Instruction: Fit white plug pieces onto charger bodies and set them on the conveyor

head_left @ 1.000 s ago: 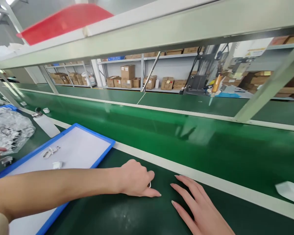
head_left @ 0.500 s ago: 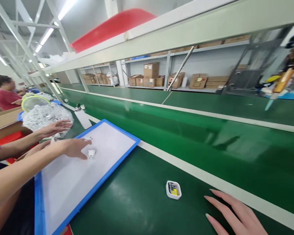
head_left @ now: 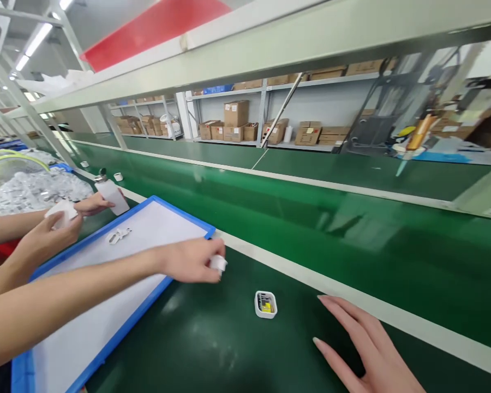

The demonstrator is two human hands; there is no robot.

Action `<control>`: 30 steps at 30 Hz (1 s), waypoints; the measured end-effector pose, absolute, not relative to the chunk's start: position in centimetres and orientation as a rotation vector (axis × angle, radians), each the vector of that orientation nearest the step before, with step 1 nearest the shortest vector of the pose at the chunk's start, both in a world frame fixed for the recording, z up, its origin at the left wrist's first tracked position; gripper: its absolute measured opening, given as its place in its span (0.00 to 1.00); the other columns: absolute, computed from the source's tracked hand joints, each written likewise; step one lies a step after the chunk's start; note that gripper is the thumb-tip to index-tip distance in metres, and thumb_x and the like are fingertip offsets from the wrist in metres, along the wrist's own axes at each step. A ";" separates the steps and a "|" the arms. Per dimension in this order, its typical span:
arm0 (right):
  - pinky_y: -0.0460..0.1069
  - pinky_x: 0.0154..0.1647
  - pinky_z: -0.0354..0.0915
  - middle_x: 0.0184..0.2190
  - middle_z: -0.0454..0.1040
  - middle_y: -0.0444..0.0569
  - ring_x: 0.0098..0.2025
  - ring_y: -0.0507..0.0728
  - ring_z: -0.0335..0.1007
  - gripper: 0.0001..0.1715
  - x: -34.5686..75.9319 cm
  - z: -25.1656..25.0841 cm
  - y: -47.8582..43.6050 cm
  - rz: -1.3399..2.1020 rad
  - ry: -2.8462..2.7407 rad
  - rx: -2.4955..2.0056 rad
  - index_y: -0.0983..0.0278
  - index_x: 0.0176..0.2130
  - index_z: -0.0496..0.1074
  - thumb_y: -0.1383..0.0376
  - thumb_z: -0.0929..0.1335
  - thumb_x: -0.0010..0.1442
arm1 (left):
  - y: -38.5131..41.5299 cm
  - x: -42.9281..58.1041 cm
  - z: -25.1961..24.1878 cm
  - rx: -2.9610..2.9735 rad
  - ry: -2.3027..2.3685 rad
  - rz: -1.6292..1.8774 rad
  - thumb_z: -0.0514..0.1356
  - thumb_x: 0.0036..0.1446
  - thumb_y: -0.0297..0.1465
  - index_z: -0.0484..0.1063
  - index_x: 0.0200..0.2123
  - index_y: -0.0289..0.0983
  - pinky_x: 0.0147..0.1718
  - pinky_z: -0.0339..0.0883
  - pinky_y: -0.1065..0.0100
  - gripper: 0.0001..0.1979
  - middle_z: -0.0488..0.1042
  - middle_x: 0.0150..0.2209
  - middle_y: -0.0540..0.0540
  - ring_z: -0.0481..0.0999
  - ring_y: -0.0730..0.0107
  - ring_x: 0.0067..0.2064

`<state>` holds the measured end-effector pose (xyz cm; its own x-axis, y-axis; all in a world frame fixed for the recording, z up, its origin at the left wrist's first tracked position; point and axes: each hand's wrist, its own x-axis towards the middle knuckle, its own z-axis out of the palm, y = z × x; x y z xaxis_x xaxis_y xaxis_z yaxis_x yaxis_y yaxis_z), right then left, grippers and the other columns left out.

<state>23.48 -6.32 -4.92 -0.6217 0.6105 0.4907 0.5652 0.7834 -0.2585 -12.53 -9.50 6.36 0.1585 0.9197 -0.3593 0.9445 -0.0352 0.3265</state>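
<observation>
On the glossy worktop [head_left: 229,355] sits a squarish casing [head_left: 266,315].

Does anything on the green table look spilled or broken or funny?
Nothing looks spilled or broken. The little white case might look funny: it's open at the top, showing yellow and dark parts inside. It sits on the green table between the left hand, which holds a white piece, and the right hand.
</observation>
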 end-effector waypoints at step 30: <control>0.45 0.29 0.65 0.27 0.70 0.43 0.26 0.51 0.65 0.16 27.5 -4.2 -5.2 0.967 -1.425 -1.084 0.62 0.42 0.69 0.52 0.70 0.68 | -4.0 10.5 -4.1 1.983 1.093 0.753 0.72 0.53 0.32 0.73 0.43 0.40 0.55 0.63 0.58 0.15 0.75 0.47 0.47 0.70 0.57 0.53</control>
